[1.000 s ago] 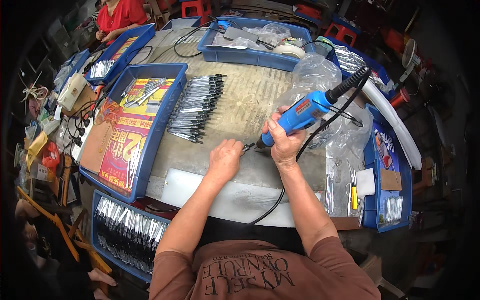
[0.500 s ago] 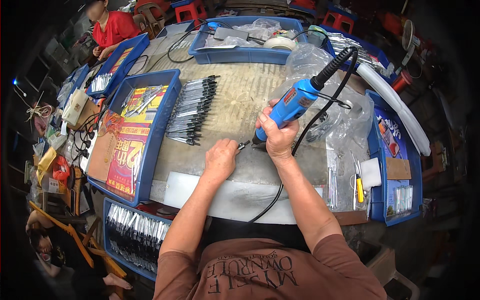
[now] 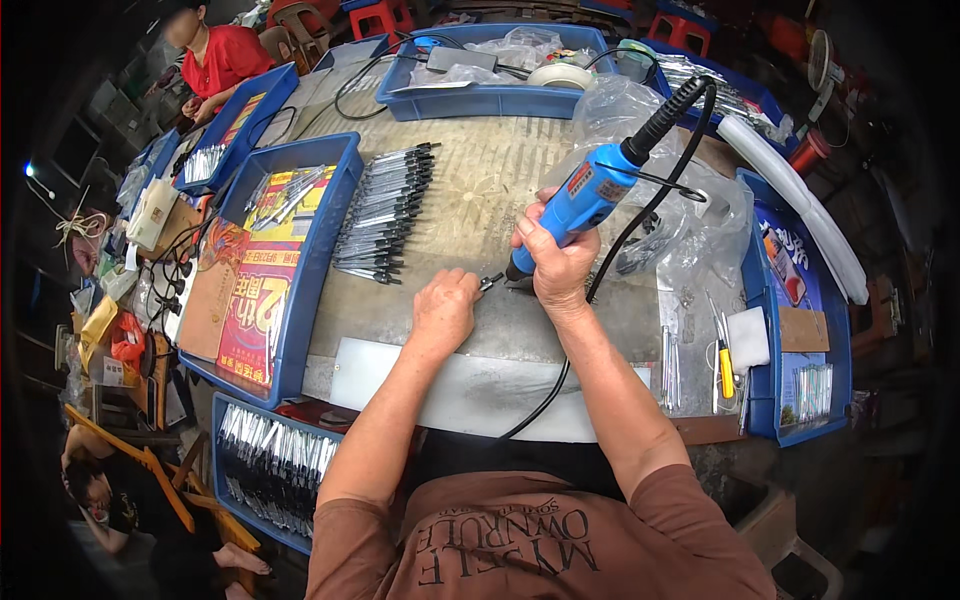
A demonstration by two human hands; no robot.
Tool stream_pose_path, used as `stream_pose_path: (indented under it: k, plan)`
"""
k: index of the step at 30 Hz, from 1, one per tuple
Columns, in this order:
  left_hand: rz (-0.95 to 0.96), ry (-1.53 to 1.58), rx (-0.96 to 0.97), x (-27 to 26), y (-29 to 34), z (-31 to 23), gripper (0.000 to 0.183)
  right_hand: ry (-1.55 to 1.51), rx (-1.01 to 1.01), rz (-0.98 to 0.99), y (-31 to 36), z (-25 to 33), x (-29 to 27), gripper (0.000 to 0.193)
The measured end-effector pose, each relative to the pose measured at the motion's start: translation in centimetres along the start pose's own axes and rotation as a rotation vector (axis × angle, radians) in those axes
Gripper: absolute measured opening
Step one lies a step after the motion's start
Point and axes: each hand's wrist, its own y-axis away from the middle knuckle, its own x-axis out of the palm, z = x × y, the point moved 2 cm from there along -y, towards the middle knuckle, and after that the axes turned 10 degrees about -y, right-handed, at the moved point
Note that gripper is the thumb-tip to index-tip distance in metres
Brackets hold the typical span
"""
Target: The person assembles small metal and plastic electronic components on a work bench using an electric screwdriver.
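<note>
Head view: the right hand [image 3: 562, 262] is wrapped firmly round a blue electric screwdriver [image 3: 592, 196], its nose angled down and left toward the worktable [image 3: 480, 205]. The left hand [image 3: 446, 308], fingers curled nearly closed, pinches a short dark pen part [image 3: 490, 282] that pokes out to its right, just beside the driver's nose. Whether the bit meets it is too small to tell.

Against a second ago, the screwdriver stands a little more upright — otherwise both grips match, and the part remains at the nose. The row of black-and-silver pens [image 3: 385, 215] beyond the left hand looks the same, so I judge the work on this one piece as being in hand rather than done.

Left of that row stands a blue tray [image 3: 305, 300] with loose silver pens [image 3: 292, 192] at its far end; more pens [image 3: 272, 465] fill a lower tray near the left forearm. A yellow-handled screwdriver [image 3: 725, 370] lies well right.
</note>
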Motion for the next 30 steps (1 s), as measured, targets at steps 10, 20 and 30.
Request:
stream_pose_path:
  k: [10,20,30]
  plan:
    - [-0.046,0.094,-0.111,0.7,0.2,0.2,0.012,0.029,0.021,0.055,-0.1,-0.7,1.1,0.034]
    - [-0.062,0.121,-0.093,0.7,0.5,0.5,0.007,0.122,-0.002,0.094,-0.3,-2.0,2.7,0.034]
    - [-0.051,0.132,-0.115,0.7,0.5,0.5,0.006,0.106,0.038,0.095,-0.3,-2.5,2.4,0.034]
